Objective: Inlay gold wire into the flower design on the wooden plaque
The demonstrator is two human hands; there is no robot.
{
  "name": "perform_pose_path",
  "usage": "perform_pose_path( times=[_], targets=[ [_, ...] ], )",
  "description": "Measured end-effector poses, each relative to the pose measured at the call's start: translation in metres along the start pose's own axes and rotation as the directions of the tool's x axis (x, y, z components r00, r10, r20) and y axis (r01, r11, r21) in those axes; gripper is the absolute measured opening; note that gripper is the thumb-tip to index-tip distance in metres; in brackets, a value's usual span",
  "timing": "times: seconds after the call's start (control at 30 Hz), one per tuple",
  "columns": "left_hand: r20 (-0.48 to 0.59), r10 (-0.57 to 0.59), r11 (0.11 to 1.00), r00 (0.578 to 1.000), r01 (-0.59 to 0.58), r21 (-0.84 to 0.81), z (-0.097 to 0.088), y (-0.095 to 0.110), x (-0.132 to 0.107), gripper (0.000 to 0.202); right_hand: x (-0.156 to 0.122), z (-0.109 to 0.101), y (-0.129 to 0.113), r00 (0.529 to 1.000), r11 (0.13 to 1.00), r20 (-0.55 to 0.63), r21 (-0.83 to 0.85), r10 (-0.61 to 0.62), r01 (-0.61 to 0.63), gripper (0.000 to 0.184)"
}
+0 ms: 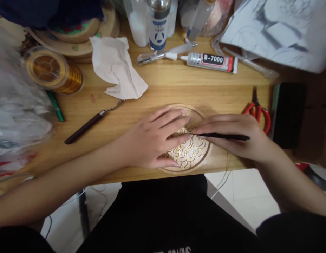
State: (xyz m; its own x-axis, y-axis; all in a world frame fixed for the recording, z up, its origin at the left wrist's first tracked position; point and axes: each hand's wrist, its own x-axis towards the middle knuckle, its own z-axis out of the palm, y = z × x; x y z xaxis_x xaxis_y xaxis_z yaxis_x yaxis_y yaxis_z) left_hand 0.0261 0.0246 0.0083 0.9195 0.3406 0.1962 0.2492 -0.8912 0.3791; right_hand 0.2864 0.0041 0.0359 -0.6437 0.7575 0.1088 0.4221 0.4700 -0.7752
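Note:
A round wooden plaque (202, 159) lies near the table's front edge, with a flower pattern of thin gold wire on its pale face. My left hand (159, 138) rests on its left side, fingers spread and flat, hiding part of the pattern. From the right, my right hand (231, 135) pinches slim black tweezers (221, 135). Their tip meets the upper middle of the plaque, close to my left fingertips. Whether a piece of wire sits in the tip is too small to tell. Pencil-like lines show on the plaque's far part.
Red-handled pliers (259, 111) and a dark phone (289, 116) lie at right. Behind are a B-7000 glue tube (212, 62), a pen (163, 54), a bottle (158, 28) and crumpled tissue (118, 68). A gold wire spool (54, 72) and dark-handled spatula (86, 126) are at left.

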Motion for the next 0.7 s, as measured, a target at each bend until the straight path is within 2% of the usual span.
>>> perform_pose_path(
  times=[0.2,0.7],
  targets=[
    [0.019,0.011,1.000,1.000,-0.011,-0.010,-0.002,0.000,0.001,0.056,-0.001,0.001,0.001,1.000,1.000,-0.003,0.006,0.001,-0.001,0.020],
    [0.043,-0.006,1.000,0.999,0.007,-0.024,-0.002,0.000,0.001,0.055,0.014,-0.014,0.007,0.992,0.998,0.124,0.059,-0.026,0.019,0.022]
  ],
)
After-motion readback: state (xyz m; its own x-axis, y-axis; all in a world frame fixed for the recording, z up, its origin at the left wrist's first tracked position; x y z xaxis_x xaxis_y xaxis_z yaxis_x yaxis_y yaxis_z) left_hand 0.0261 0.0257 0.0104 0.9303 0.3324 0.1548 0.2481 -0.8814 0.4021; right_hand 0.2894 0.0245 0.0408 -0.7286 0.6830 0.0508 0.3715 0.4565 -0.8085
